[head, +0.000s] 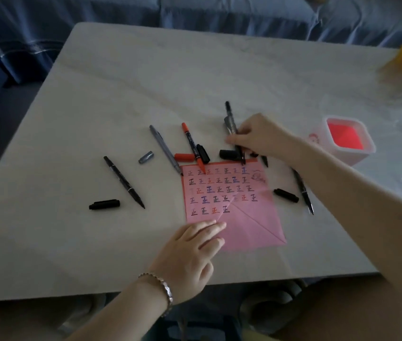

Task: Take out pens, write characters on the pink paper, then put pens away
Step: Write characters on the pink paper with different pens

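Two hands busy: right hand (261, 137) pinches a black pen (231, 123) at 1 o'clock of the pink paper (251, 217), left hand (190, 252) presses flat, fingers together, on its 7 o'clock edge on the bench (121, 94).

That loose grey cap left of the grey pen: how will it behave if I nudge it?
The grey cap is a short cylinder lying on its side, so it will probably roll on the smooth table. It looks small, so it is likely light and easy to flick away.
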`<state>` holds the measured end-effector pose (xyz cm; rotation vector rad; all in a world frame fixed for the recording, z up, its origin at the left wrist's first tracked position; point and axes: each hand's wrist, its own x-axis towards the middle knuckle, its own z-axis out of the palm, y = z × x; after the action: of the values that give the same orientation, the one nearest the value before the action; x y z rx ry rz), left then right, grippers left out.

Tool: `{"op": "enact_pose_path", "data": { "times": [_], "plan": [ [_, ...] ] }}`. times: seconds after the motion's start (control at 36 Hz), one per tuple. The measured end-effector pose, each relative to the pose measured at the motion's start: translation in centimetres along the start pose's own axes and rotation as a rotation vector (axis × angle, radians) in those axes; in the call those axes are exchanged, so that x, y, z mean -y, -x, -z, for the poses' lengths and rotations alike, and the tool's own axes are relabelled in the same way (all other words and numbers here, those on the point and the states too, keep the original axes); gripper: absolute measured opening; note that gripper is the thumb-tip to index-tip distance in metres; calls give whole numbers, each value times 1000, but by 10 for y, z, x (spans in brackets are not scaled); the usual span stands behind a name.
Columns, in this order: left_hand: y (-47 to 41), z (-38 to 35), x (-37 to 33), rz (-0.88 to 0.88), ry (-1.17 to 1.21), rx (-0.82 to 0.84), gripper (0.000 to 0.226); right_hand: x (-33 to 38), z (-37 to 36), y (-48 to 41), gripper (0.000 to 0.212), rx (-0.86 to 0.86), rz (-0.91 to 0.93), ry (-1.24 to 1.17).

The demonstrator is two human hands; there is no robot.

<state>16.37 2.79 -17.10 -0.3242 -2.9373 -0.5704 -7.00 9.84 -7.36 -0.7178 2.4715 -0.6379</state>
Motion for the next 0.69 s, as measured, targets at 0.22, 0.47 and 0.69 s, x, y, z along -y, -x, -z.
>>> {"op": "enact_pose_path", "data": {
  "times": [0.22, 0.47, 0.69],
  "plan": [
    [1, -1, 2, 17, 64, 13, 36, 8, -35, -23, 39, -78, 36, 252],
    [1, -4, 3, 10, 70, -3, 36, -22, -18, -13, 28, -410, -82, 61],
    [2, -2, 1, 5, 73, -12, 35, -13, -27, -23, 28, -323, -170, 163]
  ]
}}
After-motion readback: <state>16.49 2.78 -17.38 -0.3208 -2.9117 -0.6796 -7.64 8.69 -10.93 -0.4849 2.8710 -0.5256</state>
